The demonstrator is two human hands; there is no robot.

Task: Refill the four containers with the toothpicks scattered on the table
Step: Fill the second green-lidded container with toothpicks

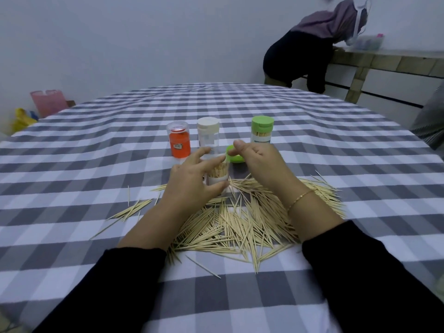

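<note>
The left hand (pixel 192 181) is wrapped around an open clear container (pixel 217 175), holding it upright on the checked tabletop (pixel 336 131) with toothpicks standing inside. The right hand (pixel 259 164) hovers just at its three o'clock, thumb and fingertips drawn together by the rim; whether they pinch any toothpicks I cannot tell. The loose toothpick pile (pixel 240 224) lies at six o'clock from the container, nearer the right hand, sticks mostly pointing toward it. A green lid (pixel 236 158) sits just behind.

three containers (pixel 208 134) and a green lid (pixel 236 157) block the far side.
</note>
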